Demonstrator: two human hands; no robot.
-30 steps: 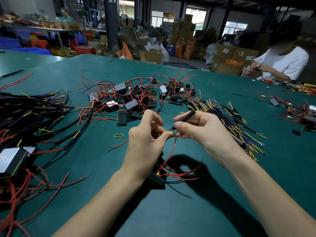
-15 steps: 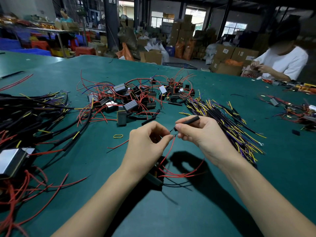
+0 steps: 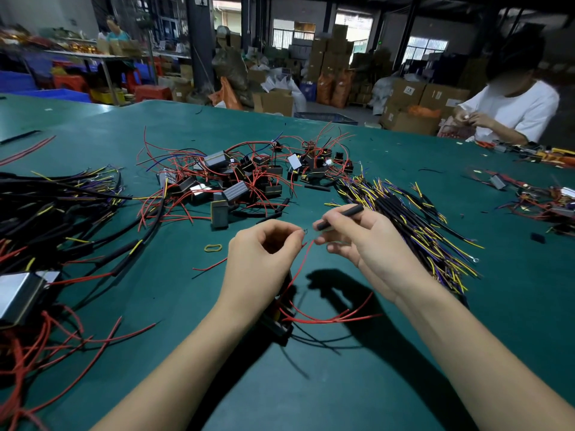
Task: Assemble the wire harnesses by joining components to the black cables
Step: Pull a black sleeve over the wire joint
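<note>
Component (image 3: 278,318) half-hidden under left hand (image 3: 261,262)

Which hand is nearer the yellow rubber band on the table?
Left. The left hand is just right of the rubber band, pinching a red wire; the right hand holds a black tube farther right.
</note>
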